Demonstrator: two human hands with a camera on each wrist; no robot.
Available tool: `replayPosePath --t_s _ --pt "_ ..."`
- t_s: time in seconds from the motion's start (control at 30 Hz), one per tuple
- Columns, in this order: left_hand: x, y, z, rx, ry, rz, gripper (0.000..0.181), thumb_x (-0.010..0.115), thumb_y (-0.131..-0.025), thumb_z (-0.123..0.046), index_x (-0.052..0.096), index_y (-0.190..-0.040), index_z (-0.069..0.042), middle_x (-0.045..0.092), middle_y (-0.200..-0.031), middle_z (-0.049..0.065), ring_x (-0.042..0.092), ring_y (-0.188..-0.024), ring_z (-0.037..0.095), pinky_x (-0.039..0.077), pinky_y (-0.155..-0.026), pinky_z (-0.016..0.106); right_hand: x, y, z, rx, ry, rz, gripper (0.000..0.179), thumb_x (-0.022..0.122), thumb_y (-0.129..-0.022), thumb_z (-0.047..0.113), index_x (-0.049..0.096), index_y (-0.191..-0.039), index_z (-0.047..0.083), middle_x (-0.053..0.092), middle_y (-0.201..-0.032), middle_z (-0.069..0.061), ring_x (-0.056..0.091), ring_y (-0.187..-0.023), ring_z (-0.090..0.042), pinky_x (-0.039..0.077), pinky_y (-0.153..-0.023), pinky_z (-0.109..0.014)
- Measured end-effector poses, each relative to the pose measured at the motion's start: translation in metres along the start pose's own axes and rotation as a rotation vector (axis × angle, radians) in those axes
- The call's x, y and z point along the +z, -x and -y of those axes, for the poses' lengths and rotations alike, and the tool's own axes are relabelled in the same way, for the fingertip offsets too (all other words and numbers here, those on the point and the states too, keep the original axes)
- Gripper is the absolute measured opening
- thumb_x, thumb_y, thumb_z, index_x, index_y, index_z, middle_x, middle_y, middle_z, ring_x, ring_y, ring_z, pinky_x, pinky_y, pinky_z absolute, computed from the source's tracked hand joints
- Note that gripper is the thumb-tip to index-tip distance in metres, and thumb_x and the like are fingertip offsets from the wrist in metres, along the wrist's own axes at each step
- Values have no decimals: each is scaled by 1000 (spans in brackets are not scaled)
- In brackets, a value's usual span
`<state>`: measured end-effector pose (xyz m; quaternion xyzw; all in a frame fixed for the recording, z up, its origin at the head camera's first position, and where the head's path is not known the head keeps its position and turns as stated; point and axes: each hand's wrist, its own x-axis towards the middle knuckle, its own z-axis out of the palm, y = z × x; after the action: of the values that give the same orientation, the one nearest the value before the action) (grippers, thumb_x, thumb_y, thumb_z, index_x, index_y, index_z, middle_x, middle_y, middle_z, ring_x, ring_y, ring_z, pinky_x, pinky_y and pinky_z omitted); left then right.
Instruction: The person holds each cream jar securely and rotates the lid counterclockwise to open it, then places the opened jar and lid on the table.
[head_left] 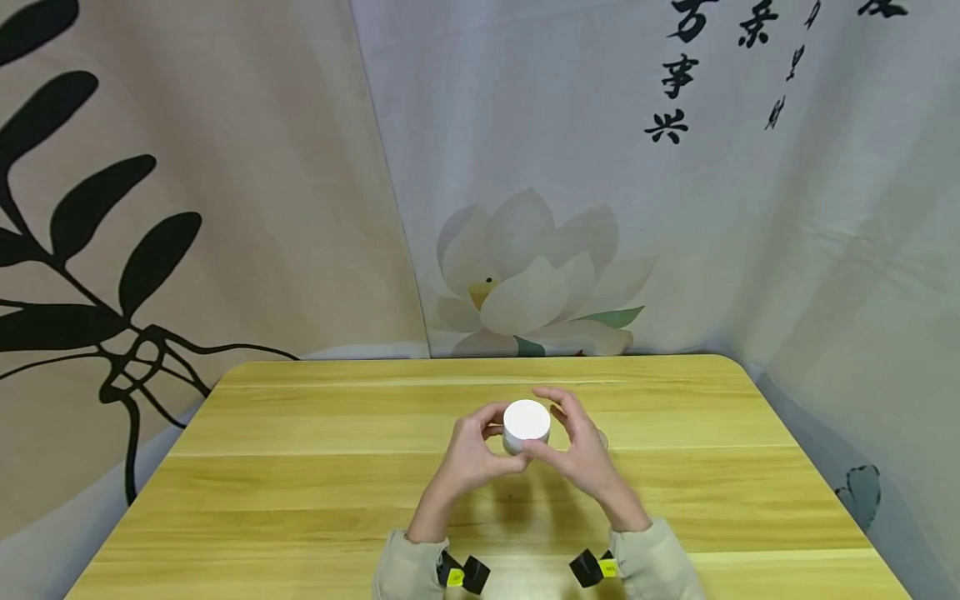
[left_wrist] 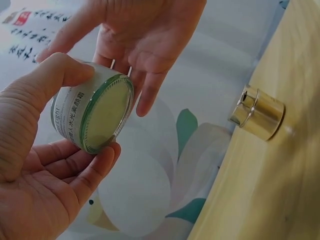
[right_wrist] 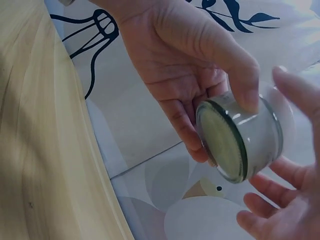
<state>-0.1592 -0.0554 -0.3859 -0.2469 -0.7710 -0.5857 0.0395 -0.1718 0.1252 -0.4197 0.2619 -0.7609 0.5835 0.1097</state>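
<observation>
The jar (left_wrist: 95, 112) is suspended above the table (head_left: 262, 467), between both hands. Status, as judged: jar raised, white lid (head_left: 527, 419) seated; removal and set-down not done. Lid faces up, base down; the squat body's central axis is roughly upright, exact tilt undetermined. Left hand (head_left: 474, 454): grips the jar. Right hand (head_left: 585, 454): fingers spread beside it, contact unclear. Gold cylinder (left_wrist: 260, 114): upright, right side.

From where I stand, both the left hand (head_left: 474, 450) and right hand (head_left: 583, 446) are bare below pale, greyish-beige sleeves (head_left: 408, 571), smooth-looking and rather full around the forearm. Each wrist wears a small, boxy black camera (head_left: 476, 575) beside a bright yellow label (head_left: 608, 567), its dark marking too tiny to read.
</observation>
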Motion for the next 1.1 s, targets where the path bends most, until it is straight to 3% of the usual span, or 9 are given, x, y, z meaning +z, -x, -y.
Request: replayPosePath --t_s 0.17,0.37,0.53,0.67,0.8,1.0,1.1 --pt "1 -1 4 -14 11 9 46 74 -68 6 59 -112 10 63 -104 19 59 -94 31 50 -86 41 2 -1 1 39 -23 -37 46 77 -75 4 52 -114 3 48 -128 -12 42 -123 -32 28 -104 -57" --pt "6 -3 37 31 7 -10 50 77 -68 1 59 -114 8 63 -104 16 60 -94 28 52 -84 38 0 1 3 -48 -11 27 43 65 -84 0 54 -125 1 45 -131 -16 45 -119 -29 35 -101 -51" --pt "6 -3 43 45 25 -15 50 78 -68 -3 60 -114 3 64 -103 12 60 -93 23 51 -84 32 1 1 1 -56 -25 40 54 66 -82 -2 46 -132 0 43 -131 -19 41 -122 -31 34 -102 -52" --pt "6 -3 42 8 24 -8 50 77 -66 1 61 -113 1 63 -103 10 59 -93 21 51 -85 32 4 1 1 -8 -48 -1 54 74 -76 0 48 -123 -1 45 -129 -18 39 -123 -35 27 -102 -61" --pt "7 -3 36 -18 13 -3 50 76 -66 5 60 -114 4 63 -105 12 59 -94 23 51 -86 35 4 0 1 -4 -48 -16 46 76 -75 1 53 -115 -1 46 -128 -18 43 -120 -35 28 -100 -62" --pt "2 0 8 -13 5 3 48 74 -68 5 59 -113 10 63 -104 16 58 -92 25 51 -85 37 1 2 0 -59 -10 51 53 68 -81 0 49 -131 0 43 -132 -17 44 -118 -29 35 -98 -57" --pt "2 1 3 -10 7 7 47 73 -67 6 59 -112 10 63 -104 16 59 -92 25 51 -84 37 2 1 -2 -53 -18 56 59 69 -81 1 43 -134 0 43 -133 -17 42 -121 -32 32 -100 -57"
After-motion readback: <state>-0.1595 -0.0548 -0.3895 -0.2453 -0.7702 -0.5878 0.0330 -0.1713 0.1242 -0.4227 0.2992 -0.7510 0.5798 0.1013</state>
